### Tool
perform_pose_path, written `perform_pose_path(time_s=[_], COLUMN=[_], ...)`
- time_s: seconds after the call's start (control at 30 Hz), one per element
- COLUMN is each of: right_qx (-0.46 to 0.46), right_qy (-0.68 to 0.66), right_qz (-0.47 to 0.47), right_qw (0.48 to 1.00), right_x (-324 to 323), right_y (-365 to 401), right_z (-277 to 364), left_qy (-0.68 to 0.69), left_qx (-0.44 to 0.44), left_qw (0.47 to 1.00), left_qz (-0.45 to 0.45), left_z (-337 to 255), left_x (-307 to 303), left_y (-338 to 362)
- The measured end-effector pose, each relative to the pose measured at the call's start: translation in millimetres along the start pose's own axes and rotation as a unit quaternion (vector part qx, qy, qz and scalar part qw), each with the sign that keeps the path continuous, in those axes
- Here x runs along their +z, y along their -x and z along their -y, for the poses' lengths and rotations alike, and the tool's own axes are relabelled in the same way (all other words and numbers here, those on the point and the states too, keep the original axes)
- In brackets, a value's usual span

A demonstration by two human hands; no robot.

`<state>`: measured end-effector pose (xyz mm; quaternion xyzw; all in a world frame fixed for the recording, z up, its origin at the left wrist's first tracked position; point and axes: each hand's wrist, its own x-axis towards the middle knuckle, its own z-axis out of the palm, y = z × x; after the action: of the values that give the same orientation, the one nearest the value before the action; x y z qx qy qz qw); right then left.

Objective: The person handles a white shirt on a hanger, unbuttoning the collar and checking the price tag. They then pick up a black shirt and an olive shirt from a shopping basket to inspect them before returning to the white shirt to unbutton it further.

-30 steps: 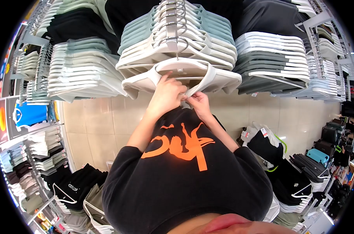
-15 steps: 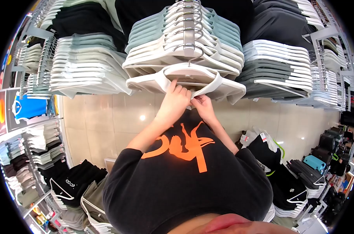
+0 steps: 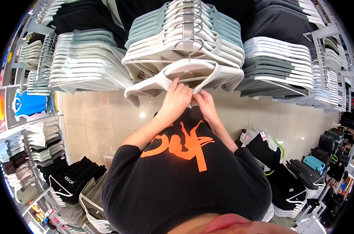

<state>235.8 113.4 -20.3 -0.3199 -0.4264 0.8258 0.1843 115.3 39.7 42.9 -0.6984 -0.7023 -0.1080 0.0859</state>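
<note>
A beige shirt (image 3: 151,86) with a pale collar hangs on a white hanger (image 3: 184,67), its metal hook at the front of a central rail. My left hand (image 3: 177,98) is closed at the front of the collar, index finger reaching up into the neck opening. Close beside it, my right hand (image 3: 204,102) pinches the lower right part of the same collar with thumb and fingers. Whatever lies between the fingertips is mostly hidden. Directly behind hang several cream and green shirts (image 3: 145,36) on the same rail.
Pale shirts (image 3: 87,64) hang on the left and grey and light blue ones (image 3: 278,58) on the right. Black garments (image 3: 77,179) are low at the left, with more black clothing (image 3: 264,150) low at the right. Shiny floor tiles (image 3: 91,128) lie below.
The front shirt has tilted and swung, its left shoulder now lower and its right shoulder drawn in toward the rail. Both hands stay at the collar, having shifted only slightly.
</note>
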Motion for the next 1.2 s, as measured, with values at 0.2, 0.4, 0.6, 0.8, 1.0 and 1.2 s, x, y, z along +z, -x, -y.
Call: perform_pose_path(time_s=[0.2,0.4,0.6,0.8,1.0,1.2], right_qx=[-0.125,-0.187,-0.159,-0.369,-0.543,-0.499], right_qy=[0.065,0.092,0.032,0.192,0.436,0.518], right_qz=[0.062,0.02,0.002,-0.174,-0.213,-0.12], right_qw=[0.988,0.978,0.987,0.893,0.685,0.684], right_x=[-12.6,-10.9,-18.0,-13.9,-16.8,-27.7], right_y=[-1.2,-3.2,-4.5,3.6,-7.8,-28.0], right_z=[-10.7,-18.2,-25.0,5.8,59.5,88.1], left_qy=[0.092,0.091,0.055,0.065,-0.005,-0.036], left_qx=[-0.002,-0.01,-0.011,0.007,0.032,-0.004], left_qw=[0.996,0.996,0.998,0.997,0.984,0.949], left_qz=[-0.015,-0.011,-0.001,-0.033,-0.174,-0.313], left_z=[6.5,3.8,3.0,14.7,26.8,48.9], left_x=[-7.8,-7.2,-6.8,-12.8,-12.9,-12.2], left_y=[-3.6,-5.9,-4.4,-4.0,-2.4,1.4])
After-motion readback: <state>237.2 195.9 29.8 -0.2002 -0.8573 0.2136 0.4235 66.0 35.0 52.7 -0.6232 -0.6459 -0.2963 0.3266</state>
